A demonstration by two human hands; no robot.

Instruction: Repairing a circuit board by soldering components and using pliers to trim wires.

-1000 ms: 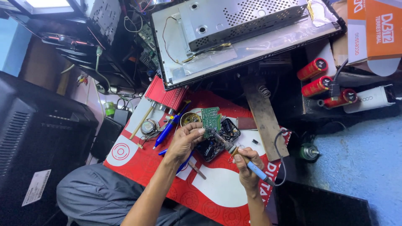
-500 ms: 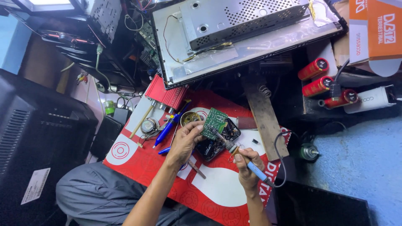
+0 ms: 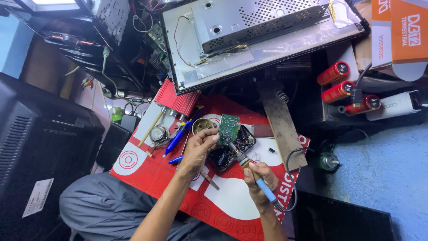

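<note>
left hand pinching green circuit board, tilted a bit more upright than before, over red mat. right hand gripping soldering iron, tip at board's lower edge. wooden plank close on right; bare mat below hands.

We have just one view, from a camera worn on the head. It looks almost straight down from high over the red mat. The view is turned a bit, so our own arms come in from the bottom edge and our lap sits at the bottom left. Our left hand and right hand are near the middle, not very close. The far side, with the open grey metal case, fills the top.
</note>
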